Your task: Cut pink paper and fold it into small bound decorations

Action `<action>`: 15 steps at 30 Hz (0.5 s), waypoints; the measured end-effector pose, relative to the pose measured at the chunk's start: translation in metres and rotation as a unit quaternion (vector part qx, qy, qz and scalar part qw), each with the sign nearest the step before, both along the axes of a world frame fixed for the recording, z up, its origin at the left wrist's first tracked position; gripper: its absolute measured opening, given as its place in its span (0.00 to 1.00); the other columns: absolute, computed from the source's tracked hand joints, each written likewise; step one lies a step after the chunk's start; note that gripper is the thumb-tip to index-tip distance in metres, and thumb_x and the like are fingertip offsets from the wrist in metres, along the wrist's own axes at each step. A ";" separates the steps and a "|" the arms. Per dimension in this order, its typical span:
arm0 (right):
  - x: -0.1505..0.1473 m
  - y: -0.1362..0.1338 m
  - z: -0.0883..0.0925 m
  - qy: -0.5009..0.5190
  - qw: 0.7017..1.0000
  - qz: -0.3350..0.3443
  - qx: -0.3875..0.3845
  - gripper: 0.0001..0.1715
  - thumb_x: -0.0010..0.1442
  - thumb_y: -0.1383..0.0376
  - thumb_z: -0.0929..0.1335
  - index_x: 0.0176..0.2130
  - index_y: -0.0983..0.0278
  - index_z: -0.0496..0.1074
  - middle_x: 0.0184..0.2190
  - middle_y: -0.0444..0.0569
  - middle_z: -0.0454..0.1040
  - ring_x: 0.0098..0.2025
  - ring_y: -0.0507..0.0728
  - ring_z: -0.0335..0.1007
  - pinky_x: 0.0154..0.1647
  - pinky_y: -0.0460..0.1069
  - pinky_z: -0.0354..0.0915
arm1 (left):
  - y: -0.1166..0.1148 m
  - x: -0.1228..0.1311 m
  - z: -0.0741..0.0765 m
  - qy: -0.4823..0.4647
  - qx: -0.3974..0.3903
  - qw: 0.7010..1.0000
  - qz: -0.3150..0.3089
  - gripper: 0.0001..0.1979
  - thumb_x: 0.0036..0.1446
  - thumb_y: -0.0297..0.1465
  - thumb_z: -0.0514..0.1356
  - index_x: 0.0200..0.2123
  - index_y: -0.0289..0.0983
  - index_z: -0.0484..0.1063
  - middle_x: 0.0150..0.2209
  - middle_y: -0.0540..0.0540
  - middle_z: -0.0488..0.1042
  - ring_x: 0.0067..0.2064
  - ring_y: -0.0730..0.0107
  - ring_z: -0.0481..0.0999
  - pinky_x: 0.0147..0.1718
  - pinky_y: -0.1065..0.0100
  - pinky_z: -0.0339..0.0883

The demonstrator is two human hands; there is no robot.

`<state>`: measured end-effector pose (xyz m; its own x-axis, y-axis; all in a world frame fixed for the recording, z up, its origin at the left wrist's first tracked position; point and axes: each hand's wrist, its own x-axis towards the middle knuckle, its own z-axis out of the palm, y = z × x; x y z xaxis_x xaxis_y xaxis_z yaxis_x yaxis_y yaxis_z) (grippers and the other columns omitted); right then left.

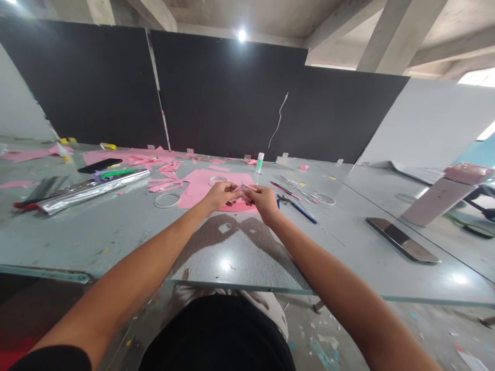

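My left hand (219, 195) and my right hand (264, 200) meet above the grey table (116, 232), both pinched on a small piece of pink paper (245, 189) held between the fingertips. Under them lies a larger pink sheet (201, 188) with a clear tape ring (217, 180) on it. Another tape ring (167, 200) rests to the left of the sheet. A blue pen (303, 212) and scissors (285, 191) lie just right of my right hand.
Pink paper scraps (162, 172) are scattered at the back left, beside a foil roll (91, 189) and a black phone (99, 165). A glue stick (260, 162) stands behind. A phone-like slab (402, 239) and a tilted white box (436, 201) lie right.
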<state>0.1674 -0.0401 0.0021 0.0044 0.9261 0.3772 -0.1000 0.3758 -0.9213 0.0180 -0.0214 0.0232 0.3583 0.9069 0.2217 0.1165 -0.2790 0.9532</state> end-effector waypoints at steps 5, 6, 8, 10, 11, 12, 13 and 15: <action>0.000 0.001 0.000 0.001 0.999 0.026 -0.030 0.21 0.40 0.51 0.72 0.25 0.67 0.73 0.18 0.41 0.66 0.21 0.47 0.59 0.26 0.47 0.63 | -0.002 0.001 -0.001 -0.038 -0.024 0.999 0.003 0.17 0.37 0.39 0.70 0.25 0.32 0.71 0.22 0.52 0.67 0.23 0.79 0.66 0.28 0.69 0.68; 0.000 0.001 0.000 0.002 0.999 0.031 -0.033 0.22 0.41 0.51 0.72 0.26 0.67 0.73 0.19 0.41 0.67 0.22 0.47 0.60 0.27 0.47 0.64 | -0.002 0.001 -0.001 -0.042 -0.022 0.999 0.009 0.17 0.36 0.39 0.70 0.24 0.32 0.71 0.22 0.52 0.67 0.23 0.79 0.66 0.27 0.69 0.68; 0.000 0.002 0.000 0.004 0.999 0.029 -0.037 0.22 0.40 0.50 0.72 0.27 0.67 0.73 0.20 0.42 0.68 0.23 0.48 0.61 0.28 0.47 0.66 | -0.001 0.001 -0.001 -0.041 -0.011 0.999 0.018 0.17 0.36 0.39 0.70 0.24 0.32 0.71 0.21 0.52 0.67 0.23 0.79 0.66 0.26 0.70 0.68; 0.000 0.003 -0.001 0.004 0.999 0.017 -0.039 0.23 0.39 0.51 0.73 0.27 0.67 0.74 0.20 0.42 0.68 0.23 0.48 0.61 0.27 0.47 0.66 | -0.001 0.001 -0.001 -0.035 0.002 0.999 0.027 0.18 0.36 0.39 0.70 0.24 0.32 0.72 0.21 0.51 0.68 0.22 0.79 0.65 0.25 0.71 0.67; 0.000 0.003 -0.001 0.002 0.999 0.009 -0.041 0.23 0.38 0.51 0.73 0.27 0.67 0.74 0.20 0.42 0.68 0.23 0.48 0.61 0.27 0.47 0.66 | -0.002 0.002 -0.001 -0.033 0.007 0.999 0.033 0.17 0.36 0.39 0.70 0.23 0.32 0.71 0.20 0.51 0.68 0.21 0.80 0.65 0.24 0.71 0.66; 0.000 0.003 -0.001 0.000 0.999 0.004 -0.043 0.23 0.38 0.52 0.74 0.27 0.67 0.74 0.19 0.42 0.68 0.23 0.48 0.61 0.27 0.47 0.66 | -0.002 0.002 -0.001 -0.032 0.009 0.999 0.038 0.17 0.36 0.39 0.70 0.23 0.32 0.71 0.20 0.51 0.68 0.21 0.80 0.65 0.23 0.72 0.66; 0.000 0.004 -0.002 -0.001 0.999 0.001 -0.045 0.23 0.38 0.52 0.74 0.28 0.67 0.74 0.19 0.42 0.68 0.22 0.48 0.61 0.27 0.48 0.66 | -0.003 0.002 0.000 -0.031 0.008 0.999 0.042 0.17 0.36 0.39 0.70 0.23 0.32 0.70 0.20 0.51 0.68 0.21 0.80 0.65 0.23 0.72 0.65; 0.001 0.004 -0.002 -0.002 0.999 0.006 -0.051 0.23 0.37 0.52 0.74 0.28 0.68 0.74 0.18 0.42 0.68 0.22 0.48 0.61 0.26 0.48 0.67 | -0.005 0.003 0.001 -0.031 -0.003 0.999 0.045 0.17 0.37 0.38 0.69 0.23 0.32 0.70 0.20 0.51 0.68 0.21 0.79 0.66 0.23 0.72 0.66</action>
<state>0.1685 -0.0357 0.0000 -0.0089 0.9599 0.2803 -0.1003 0.2781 -0.9553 0.0209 -0.0260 0.0242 0.2611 0.9362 0.2353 0.0812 -0.2642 0.9611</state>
